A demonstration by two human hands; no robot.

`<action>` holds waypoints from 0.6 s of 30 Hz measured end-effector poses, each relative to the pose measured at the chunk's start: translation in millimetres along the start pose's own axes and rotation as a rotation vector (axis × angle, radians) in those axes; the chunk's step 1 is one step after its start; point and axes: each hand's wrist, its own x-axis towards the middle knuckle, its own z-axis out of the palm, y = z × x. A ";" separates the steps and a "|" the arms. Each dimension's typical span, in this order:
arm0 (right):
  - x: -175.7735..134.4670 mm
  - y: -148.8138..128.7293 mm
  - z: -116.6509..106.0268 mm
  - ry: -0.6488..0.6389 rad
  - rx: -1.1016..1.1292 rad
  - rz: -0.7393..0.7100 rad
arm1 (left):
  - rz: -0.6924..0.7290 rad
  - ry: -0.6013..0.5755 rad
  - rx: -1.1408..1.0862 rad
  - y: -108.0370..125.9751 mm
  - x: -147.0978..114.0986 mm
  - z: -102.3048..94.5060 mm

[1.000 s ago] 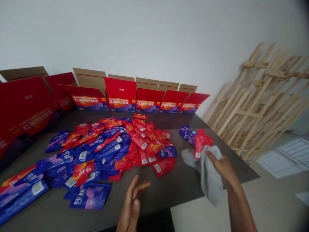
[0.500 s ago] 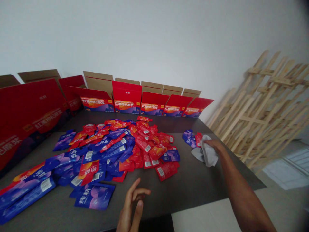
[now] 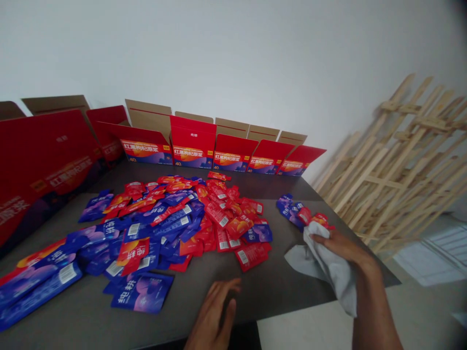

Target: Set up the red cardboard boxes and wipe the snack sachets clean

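Cloth (image 3: 337, 277) is over at the right end of the table (image 3: 277, 282), bunched in the right hand (image 3: 342, 247) with the fingers gripping it, right by a few packets (image 3: 290, 211). Left hand (image 3: 213, 313) is hanging loose, fingers slightly curled, thumb apart, near the front edge, with the big packet pile (image 3: 175, 221) just beyond.

Plain pale wall (image 3: 233, 58) in front of me, light soft and dim. Dark tabletop (image 3: 272, 284) stands before it. Slatted wooden frames (image 3: 384, 180) tilt at right; floor (image 3: 310, 325) is pale.
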 end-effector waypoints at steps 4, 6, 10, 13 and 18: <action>-59.3 -12.8 31.0 -0.307 0.296 -0.250 | 0.166 -0.058 0.220 8.6 29.7 13.5; -83.7 -25.3 47.1 -0.426 0.421 -0.374 | 0.203 -0.077 0.381 9.7 48.2 26.5; -111.4 -42.3 78.5 -0.485 0.574 -0.590 | 0.203 -0.151 0.721 2.3 75.2 54.9; -116.5 -44.5 101.3 -0.440 0.734 -0.655 | 0.216 -0.132 0.840 -2.0 77.8 66.2; -117.3 -42.8 133.9 -0.352 0.919 -0.654 | 0.132 -0.043 0.872 -5.8 64.2 63.7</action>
